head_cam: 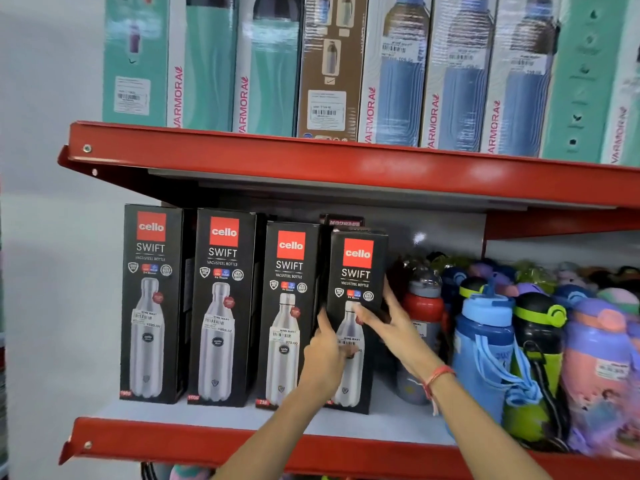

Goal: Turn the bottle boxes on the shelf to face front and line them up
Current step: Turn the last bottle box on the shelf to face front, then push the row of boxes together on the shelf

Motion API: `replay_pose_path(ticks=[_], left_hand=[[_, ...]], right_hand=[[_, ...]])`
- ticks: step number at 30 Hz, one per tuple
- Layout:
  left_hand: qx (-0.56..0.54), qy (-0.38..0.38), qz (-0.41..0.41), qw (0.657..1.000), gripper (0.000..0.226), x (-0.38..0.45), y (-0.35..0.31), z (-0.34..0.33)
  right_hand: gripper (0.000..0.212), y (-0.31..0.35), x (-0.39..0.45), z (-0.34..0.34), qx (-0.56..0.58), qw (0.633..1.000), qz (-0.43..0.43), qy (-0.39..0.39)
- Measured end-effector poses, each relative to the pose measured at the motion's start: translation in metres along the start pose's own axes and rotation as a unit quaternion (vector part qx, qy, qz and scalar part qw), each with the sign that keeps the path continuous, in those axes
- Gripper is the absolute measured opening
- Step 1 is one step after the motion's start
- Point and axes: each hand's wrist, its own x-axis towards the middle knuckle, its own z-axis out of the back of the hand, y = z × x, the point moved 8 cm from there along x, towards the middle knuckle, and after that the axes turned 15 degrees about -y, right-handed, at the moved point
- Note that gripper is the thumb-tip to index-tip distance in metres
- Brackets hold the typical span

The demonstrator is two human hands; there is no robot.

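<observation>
Several black Cello Swift bottle boxes stand in a row on the lower red shelf (207, 441), all with fronts facing me. The rightmost box (358, 268) is gripped between my two hands. My left hand (323, 355) holds its left edge and lower front. My right hand (388, 323) wraps its right side, thumb across the front. To its left stand the third box (289, 271), the second box (223, 289) and the leftmost box (150, 289). Another dark box (343, 221) peeks out behind the held one.
Loose coloured bottles crowd the shelf's right side: a red-topped one (424, 306) just beside my right hand, a blue one (483, 341), a black-and-green one (538, 327). The upper red shelf (311, 157) carries tall Varmora boxes (398, 81). A grey wall lies left.
</observation>
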Motion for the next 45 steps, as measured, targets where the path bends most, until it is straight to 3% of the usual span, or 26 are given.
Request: replay_pose_path(ticks=[6,12,16,19,22,25,29,32,35,37,40,42,45], left_hand=[[0.028,-0.011,0.005,1.0,0.083,0.0,0.014,-0.008],[0.139,0.023,-0.039,0.989,0.088,-0.017,0.026,-0.012],[0.146,0.046,-0.081,0.985,0.073,-0.029,0.016,0.01],[0.056,-0.033,-0.165,0.984,0.047,-0.035,0.004,0.064],[0.012,-0.132,-0.182,0.974,0.029,-0.027,0.023,0.13],[0.021,-0.225,-0.164,0.96,0.024,-0.013,0.06,0.196],[0.053,-0.292,-0.119,0.948,0.029,0.003,0.107,0.264],[-0.012,-0.241,0.007,0.97,0.057,0.014,0.147,0.288],[-0.053,-0.142,0.032,0.988,0.08,0.019,0.171,0.286],[-0.067,-0.078,0.025,0.994,0.079,0.019,0.178,0.281],[-0.069,0.003,0.036,0.997,0.074,0.017,0.184,0.276],[-0.06,0.01,0.032,0.998,0.05,0.015,0.182,0.277],[-0.053,-0.004,0.067,0.996,0.05,0.013,0.191,0.284]], right_hand=[[0.075,-0.014,0.0,-0.006,-0.001,0.999,-0.008,-0.038],[0.072,-0.007,-0.005,-0.002,-0.101,0.989,0.019,-0.103],[0.068,0.02,-0.028,0.0,-0.203,0.945,0.057,-0.249],[0.055,0.062,-0.059,-0.023,-0.229,0.903,0.171,-0.321],[0.041,0.081,-0.068,-0.074,-0.183,0.933,0.211,-0.228],[0.033,0.079,-0.072,-0.131,-0.108,0.976,0.145,-0.118],[0.032,0.075,-0.094,-0.207,-0.086,0.994,0.074,-0.003],[0.046,0.063,-0.113,-0.259,-0.111,0.993,-0.001,0.042],[0.066,0.042,-0.137,-0.306,-0.162,0.978,-0.053,0.116],[0.076,0.033,-0.148,-0.325,-0.152,0.976,-0.076,0.137],[0.079,0.036,-0.147,-0.333,-0.094,0.986,-0.099,0.099],[0.077,0.039,-0.147,-0.333,-0.064,0.989,-0.098,0.086],[0.071,0.041,-0.151,-0.326,-0.049,0.991,-0.094,0.082]])
